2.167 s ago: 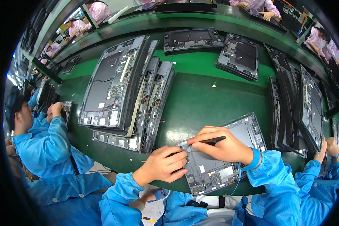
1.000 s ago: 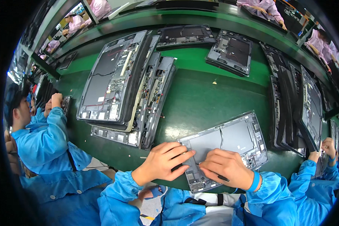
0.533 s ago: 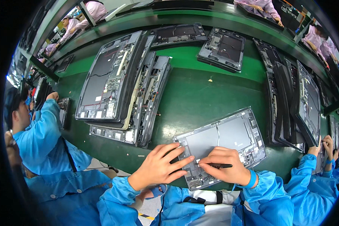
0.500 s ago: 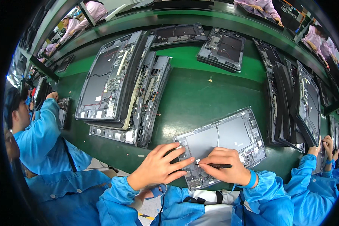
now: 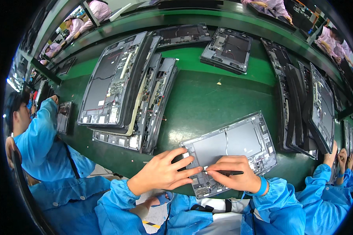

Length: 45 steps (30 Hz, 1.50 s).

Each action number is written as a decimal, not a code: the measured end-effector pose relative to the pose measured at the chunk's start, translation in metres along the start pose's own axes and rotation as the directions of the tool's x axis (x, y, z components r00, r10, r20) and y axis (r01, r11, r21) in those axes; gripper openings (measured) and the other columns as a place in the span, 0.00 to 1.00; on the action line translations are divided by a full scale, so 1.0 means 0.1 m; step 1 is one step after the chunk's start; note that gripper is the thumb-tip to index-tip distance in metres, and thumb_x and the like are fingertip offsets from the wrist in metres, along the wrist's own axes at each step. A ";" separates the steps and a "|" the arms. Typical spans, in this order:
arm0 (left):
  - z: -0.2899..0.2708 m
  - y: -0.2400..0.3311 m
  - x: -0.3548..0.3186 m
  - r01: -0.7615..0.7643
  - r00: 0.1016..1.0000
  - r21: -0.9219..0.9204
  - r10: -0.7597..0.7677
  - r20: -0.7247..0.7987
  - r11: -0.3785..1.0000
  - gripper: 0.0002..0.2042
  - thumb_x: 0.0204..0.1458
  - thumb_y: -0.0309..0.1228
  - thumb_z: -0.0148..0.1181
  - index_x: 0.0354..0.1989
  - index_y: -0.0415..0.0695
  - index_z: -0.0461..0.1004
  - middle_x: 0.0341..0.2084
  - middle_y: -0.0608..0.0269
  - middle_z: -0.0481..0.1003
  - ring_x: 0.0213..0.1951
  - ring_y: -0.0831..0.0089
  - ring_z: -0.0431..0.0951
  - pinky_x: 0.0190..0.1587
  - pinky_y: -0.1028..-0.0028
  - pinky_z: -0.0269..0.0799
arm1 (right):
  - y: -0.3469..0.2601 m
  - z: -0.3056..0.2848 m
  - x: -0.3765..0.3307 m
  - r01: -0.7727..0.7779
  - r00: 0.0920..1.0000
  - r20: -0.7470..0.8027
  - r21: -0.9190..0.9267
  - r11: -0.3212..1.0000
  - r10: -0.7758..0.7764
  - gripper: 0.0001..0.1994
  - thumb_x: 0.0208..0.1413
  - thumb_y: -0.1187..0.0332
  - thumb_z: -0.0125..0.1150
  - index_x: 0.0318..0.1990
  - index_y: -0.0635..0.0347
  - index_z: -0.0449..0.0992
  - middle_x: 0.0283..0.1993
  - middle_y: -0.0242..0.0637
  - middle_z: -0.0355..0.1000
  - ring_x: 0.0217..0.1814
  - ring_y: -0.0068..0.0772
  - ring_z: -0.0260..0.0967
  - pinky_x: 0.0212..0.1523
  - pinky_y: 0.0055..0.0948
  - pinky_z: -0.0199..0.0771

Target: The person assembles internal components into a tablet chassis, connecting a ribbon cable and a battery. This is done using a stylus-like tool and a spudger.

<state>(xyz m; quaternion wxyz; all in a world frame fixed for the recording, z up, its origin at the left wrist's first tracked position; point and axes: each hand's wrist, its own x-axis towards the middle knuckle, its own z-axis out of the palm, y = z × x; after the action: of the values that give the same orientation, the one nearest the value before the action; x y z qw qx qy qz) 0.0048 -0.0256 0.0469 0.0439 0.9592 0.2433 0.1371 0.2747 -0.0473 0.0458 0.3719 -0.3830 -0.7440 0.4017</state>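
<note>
Stacks of opened device shells (image 5: 121, 90) are leaning in a row on the green belt (image 5: 208, 98) at my left, out of my way. My left hand (image 5: 162, 172) is lying spread and flat, fingers pressing the near corner of the open grey tablet chassis (image 5: 235, 143) so it cannot slide. My right hand (image 5: 233, 176) is pinching a thin black tool (image 5: 225, 172), its tip touching the chassis's lower edge.

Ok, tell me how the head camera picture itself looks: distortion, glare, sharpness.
Head view: strong fisheye, so the green table edges bow and black corners frame the picture; lighting is even overhead, with soft sheen on the table; the left hand, right hand and grey opened device are sharp; people near the rim look squeezed and softer.
</note>
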 end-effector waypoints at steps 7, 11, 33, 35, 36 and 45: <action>0.01 0.01 -0.01 0.010 1.000 -0.004 -0.010 -0.001 1.000 0.19 0.53 0.51 0.65 0.53 0.67 0.81 0.50 0.69 0.72 0.55 0.58 0.74 0.47 0.65 0.82 | 0.02 0.02 0.03 0.179 0.984 0.016 -0.124 0.976 -0.179 0.06 0.48 0.77 0.72 0.35 0.62 0.85 0.27 0.37 0.78 0.25 0.35 0.76 0.26 0.29 0.74; 0.02 0.01 -0.01 0.017 1.000 -0.013 -0.018 -0.019 1.000 0.19 0.53 0.51 0.65 0.54 0.67 0.81 0.51 0.68 0.73 0.55 0.57 0.74 0.47 0.65 0.82 | -0.03 -0.01 0.01 0.196 0.980 0.060 -0.198 0.960 -0.188 0.05 0.48 0.77 0.71 0.34 0.62 0.84 0.26 0.35 0.77 0.26 0.33 0.75 0.26 0.30 0.73; 0.11 0.25 -0.13 0.054 0.999 0.015 -0.054 0.001 0.998 0.23 0.55 0.53 0.65 0.59 0.65 0.78 0.60 0.71 0.71 0.66 0.43 0.68 0.38 0.69 0.85 | -0.08 -0.22 -0.18 0.166 0.983 -0.015 -0.325 0.931 -0.181 0.07 0.44 0.78 0.70 0.33 0.61 0.83 0.25 0.34 0.74 0.28 0.33 0.74 0.24 0.30 0.72; 0.10 0.25 -0.12 0.049 0.999 0.021 -0.049 0.011 0.999 0.23 0.55 0.53 0.65 0.59 0.65 0.78 0.60 0.72 0.71 0.66 0.44 0.69 0.38 0.69 0.85 | -0.07 -0.23 -0.23 0.141 0.987 -0.023 -0.342 0.929 -0.158 0.07 0.43 0.78 0.70 0.33 0.61 0.83 0.26 0.34 0.74 0.28 0.32 0.74 0.23 0.30 0.72; 0.10 0.25 -0.12 0.048 0.999 0.032 -0.049 0.021 0.998 0.23 0.55 0.53 0.65 0.59 0.65 0.78 0.60 0.72 0.71 0.66 0.44 0.69 0.38 0.69 0.85 | -0.06 -0.23 -0.24 0.139 0.987 -0.028 -0.341 0.930 -0.158 0.07 0.43 0.78 0.70 0.33 0.61 0.83 0.26 0.34 0.74 0.28 0.33 0.74 0.23 0.29 0.71; 0.09 0.33 -0.08 0.195 0.976 -0.284 -0.215 -0.040 0.939 0.16 0.50 0.40 0.69 0.49 0.60 0.85 0.62 0.53 0.66 0.68 0.43 0.65 0.55 0.54 0.79 | 0.02 -0.05 -0.42 0.152 0.966 -0.114 -0.478 0.865 -0.232 0.08 0.43 0.74 0.72 0.33 0.59 0.80 0.25 0.32 0.69 0.23 0.33 0.70 0.21 0.30 0.69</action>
<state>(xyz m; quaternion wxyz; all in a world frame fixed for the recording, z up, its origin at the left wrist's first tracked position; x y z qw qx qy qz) 0.0154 -0.0589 0.0409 0.1837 0.9075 0.3216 0.1983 0.2977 -0.0818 0.0356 0.3684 -0.4172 -0.8191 0.1389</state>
